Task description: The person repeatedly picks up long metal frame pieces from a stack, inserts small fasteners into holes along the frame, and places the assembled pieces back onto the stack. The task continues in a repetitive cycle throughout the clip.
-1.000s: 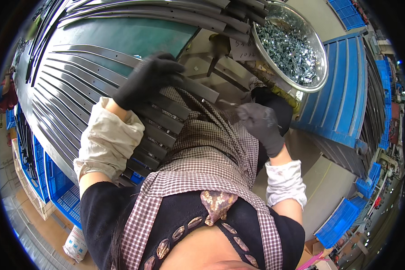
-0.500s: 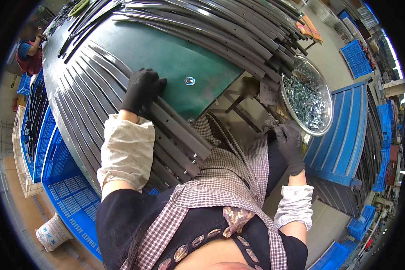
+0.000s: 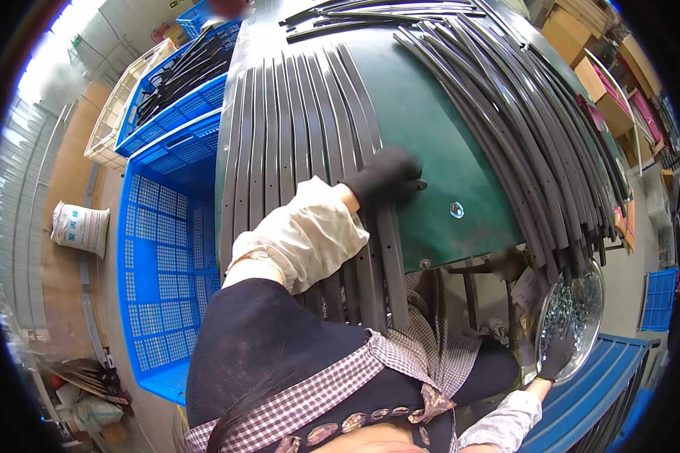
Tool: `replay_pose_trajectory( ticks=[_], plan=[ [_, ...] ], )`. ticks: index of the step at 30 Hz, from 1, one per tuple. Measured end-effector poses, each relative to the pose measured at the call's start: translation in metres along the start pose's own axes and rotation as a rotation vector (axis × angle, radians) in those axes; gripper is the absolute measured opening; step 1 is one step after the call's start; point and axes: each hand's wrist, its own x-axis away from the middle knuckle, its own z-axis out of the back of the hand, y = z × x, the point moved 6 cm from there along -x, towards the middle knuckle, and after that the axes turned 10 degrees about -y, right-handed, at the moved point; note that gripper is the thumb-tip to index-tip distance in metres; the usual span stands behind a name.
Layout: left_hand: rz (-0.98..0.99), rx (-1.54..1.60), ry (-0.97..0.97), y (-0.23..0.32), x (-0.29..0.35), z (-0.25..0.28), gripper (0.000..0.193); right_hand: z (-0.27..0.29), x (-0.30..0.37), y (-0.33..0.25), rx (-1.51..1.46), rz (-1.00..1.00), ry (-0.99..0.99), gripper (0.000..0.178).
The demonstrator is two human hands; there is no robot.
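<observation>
My left hand (image 3: pixel 389 177), in a black glove, rests at the right edge of a row of long dark strips (image 3: pixel 298 128) on the green tabletop (image 3: pixel 438 174). Its fingers curl in, slightly blurred, and whatever they hold is hidden. My right hand (image 3: pixel 557 356), also gloved, reaches into a round metal bowl (image 3: pixel 598 302) at the lower right. Many small shiny metal pieces (image 3: pixel 570 306) fill this bowl. The right fingertips are lost among the pieces. A small shiny round piece (image 3: pixel 457 210) lies on the tabletop, right of my left hand.
More dark strips (image 3: pixel 521 128) are heaped along the table's right side, their ends above the bowl. Blue crates (image 3: pixel 155 279) stand against the left side. A blue ribbed container (image 3: pixel 604 385) is below the bowl. A white sack (image 3: pixel 81 228) sits on the floor at left.
The view has swung, so the table and bowl sit differently in it. My right hand has gone from beside the bowl into the metal pieces. My left hand stays by the strips.
</observation>
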Motion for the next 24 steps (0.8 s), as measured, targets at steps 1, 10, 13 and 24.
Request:
replay_pose_trajectory(
  ticks=[1, 10, 13, 24],
  plan=[
    [0.002, 0.006, -0.051, 0.003, -0.003, 0.001, 0.028, -0.004, -0.007, 0.010, 0.064, -0.033, 0.024, 0.052],
    [-0.345, -0.142, 0.074, 0.074, -0.080, 0.024, 0.048, -0.073, -0.061, 0.091, 0.359, -0.322, -0.207, 0.047],
    [-0.384, -0.251, 0.143, 0.090, -0.124, 0.008, 0.072, -0.044, -0.044, 0.052, 0.223, -0.309, -0.159, 0.043],
    [-0.591, -0.323, 0.308, 0.114, -0.143, -0.039, 0.057, 0.017, 0.027, 0.037, -0.263, -0.121, 0.190, 0.025]
  ],
)
